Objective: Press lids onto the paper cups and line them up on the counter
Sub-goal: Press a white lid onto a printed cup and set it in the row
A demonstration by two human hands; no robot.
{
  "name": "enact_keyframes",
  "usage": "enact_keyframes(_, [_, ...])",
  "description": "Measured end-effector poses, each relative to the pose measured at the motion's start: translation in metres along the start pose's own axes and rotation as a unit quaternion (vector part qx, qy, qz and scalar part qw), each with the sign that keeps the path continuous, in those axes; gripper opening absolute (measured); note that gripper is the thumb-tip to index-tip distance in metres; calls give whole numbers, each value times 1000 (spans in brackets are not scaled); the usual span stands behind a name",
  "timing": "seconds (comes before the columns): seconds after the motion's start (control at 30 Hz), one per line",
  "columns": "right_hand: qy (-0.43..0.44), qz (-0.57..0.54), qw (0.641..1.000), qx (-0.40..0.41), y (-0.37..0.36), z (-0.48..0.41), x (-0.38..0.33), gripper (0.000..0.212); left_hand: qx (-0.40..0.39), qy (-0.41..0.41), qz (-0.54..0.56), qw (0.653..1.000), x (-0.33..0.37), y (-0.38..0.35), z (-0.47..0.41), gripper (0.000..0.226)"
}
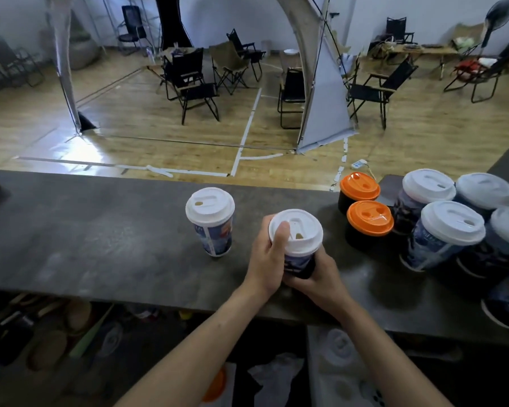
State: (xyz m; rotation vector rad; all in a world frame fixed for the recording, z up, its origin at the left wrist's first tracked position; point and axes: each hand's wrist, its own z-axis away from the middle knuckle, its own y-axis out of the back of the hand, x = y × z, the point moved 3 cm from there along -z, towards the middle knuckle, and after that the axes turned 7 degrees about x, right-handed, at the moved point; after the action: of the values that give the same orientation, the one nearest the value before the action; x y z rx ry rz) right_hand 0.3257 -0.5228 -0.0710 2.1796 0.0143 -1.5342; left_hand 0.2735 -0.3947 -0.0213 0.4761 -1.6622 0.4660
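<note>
The left hand (pixel 266 257) curls round the upper side of the cup (pixel 299 264), with its thumb (pixel 280 232) flat on the lid (pixel 301 233). The right hand (pixel 316 277) wraps the cup's lower body. The cup is over the counter (pixel 100 230), near the front edge; whether its base rests there cannot be told. The thumb should press around the whole rim until the lid seats evenly. The right hand should brace without crushing the paper wall. The cup then belongs in line beside the second cup (pixel 212 227).
</note>
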Motion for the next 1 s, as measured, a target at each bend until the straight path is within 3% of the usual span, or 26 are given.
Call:
enact_keyframes(0.07, [11, 2, 1000, 10, 3, -1, -4, 80, 6, -37, 0, 999, 7, 3, -3, 49])
enact_keyframes(0.2, [13, -34, 999, 19, -1, -1, 3, 82, 8, -21, 14, 1000, -1, -1, -2, 46])
enact_keyframes(0.4, [1, -19, 1000, 15, 2, 1, -2, 80, 20, 109, 85, 990, 0, -8, -23, 46])
enact_keyframes(0.57, [-13, -33, 999, 25, 2, 0, -7, 87, 86, 62, 61, 992, -2, -9, -8, 41])
enact_keyframes(0.73, [-1, -32, 999, 10, 6, -2, -2, 77, -64, 166, 112, 978, -5, -11, -30, 56])
enact_keyframes(0.9, [-19, -53, 998, 22, 2, 0, -5, 95, 54, 103, 88, 989, -6, -14, -15, 42])
enact_keyframes(1.0, [-19, -38, 999, 23, 4, -2, -3, 91, -19, 162, 109, 981, -6, -13, -24, 51])
